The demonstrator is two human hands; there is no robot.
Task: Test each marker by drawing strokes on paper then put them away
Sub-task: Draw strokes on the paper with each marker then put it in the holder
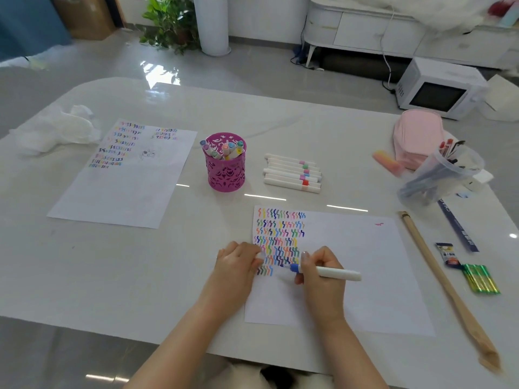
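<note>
My right hand point(320, 272) grips a white marker point(337, 273) with a blue tip, and the tip touches the near sheet of paper point(365, 265) beside rows of coloured squiggles. My left hand point(238, 263) rests curled on that sheet's left edge and seems to pinch something small and white, perhaps the cap. Several white markers point(292, 173) lie side by side in the middle of the table. To their left stands a magenta cut-out pen cup point(226, 169) holding several capped markers.
A second scribbled sheet point(126, 175) lies at the left, with crumpled white tissue point(53, 130) beyond it. At the right are a pink pouch point(417, 137), a clear cup of pens point(441, 178), a long wooden stick point(446, 287), a blue ruler point(457, 226) and a green packet point(480, 279).
</note>
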